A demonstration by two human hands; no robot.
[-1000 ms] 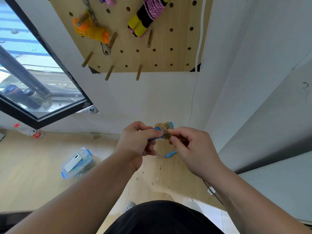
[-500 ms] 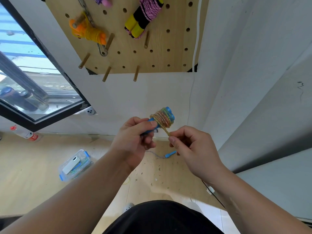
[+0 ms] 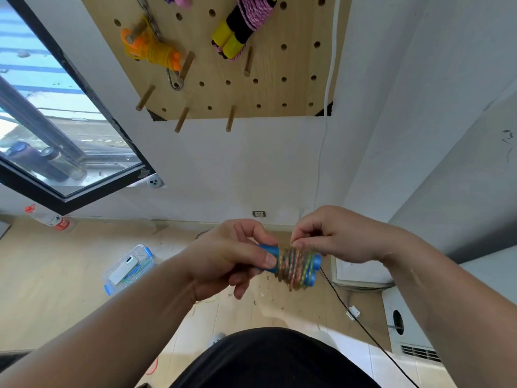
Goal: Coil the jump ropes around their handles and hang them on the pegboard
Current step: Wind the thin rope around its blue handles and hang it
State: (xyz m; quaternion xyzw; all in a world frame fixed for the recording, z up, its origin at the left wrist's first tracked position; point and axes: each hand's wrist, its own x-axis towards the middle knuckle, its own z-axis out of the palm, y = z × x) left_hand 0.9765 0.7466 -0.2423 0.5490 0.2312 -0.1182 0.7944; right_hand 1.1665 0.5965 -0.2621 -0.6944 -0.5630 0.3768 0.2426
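I saw the left hand (image 3: 223, 261) still gripping the blue handles (image 3: 269, 252), now level, well below the pegboard (image 3: 265, 88); right hand (image 3: 335, 236) had moved on top, pinching the multicoloured rope (image 3: 295, 266) coil

This looks like a plain room in a home. It has white walls (image 3: 251, 163), a wood floor (image 3: 56, 275), a big window (image 3: 56, 141), a wall socket (image 3: 258, 213) and a wooden pegboard (image 3: 265, 91).
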